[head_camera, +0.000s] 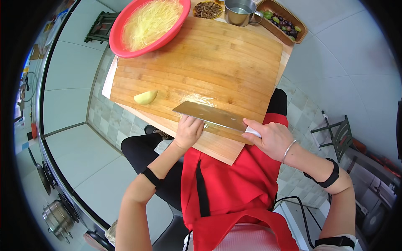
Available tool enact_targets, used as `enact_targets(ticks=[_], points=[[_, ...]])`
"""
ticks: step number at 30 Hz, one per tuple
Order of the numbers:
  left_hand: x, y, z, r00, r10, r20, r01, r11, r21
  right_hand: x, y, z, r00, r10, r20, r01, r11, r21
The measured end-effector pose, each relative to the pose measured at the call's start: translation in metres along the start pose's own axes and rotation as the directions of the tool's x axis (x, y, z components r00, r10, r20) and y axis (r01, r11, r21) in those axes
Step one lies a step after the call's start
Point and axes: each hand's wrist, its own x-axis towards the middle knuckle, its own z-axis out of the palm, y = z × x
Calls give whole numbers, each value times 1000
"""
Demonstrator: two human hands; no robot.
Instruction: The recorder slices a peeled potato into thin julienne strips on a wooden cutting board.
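Observation:
The white handle (253, 131) of a cleaver is gripped in my right hand (273, 138), thumb and forefinger pinching the rear of the blade. Its wide steel blade (210, 116) reaches leftward over the near edge of the bamboo cutting board (201, 69). Curled fingers of my left hand (189, 130) sit against the near side of the blade, their tips hidden; what they press on cannot be made out. Wet, pale bits (207, 125) show beside them. Left of the blade lies a peeled potato wedge (146, 97), touched by neither hand.
A red basin (114, 34) of pale shreds in water overhangs the board's far left corner. Behind the board are a dish of brown dried pieces (207, 10), a steel mug of water (240, 14) and a tray (301, 23) with grapes. A wooden table (220, 147) supports the board.

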Motion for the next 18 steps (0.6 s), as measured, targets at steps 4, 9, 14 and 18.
enact_targets(ticks=[4,9,14,18], points=[[4,1,-3,1000,15,-20,-15,1000,-14,8,0,8,1000,6,10,-5,999,-31],[4,2,-3,1000,0,-4,0,1000,-13,45,-11,29,990,-109,-90,112,993,28],[14,8,-3,999,44,-31,-45,999,-20,54,4,33,975,-94,-204,161,926,342],[0,-1,1,1000,-1,-13,2,1000,9,16,-5,5,998,-8,-58,18,984,178]])
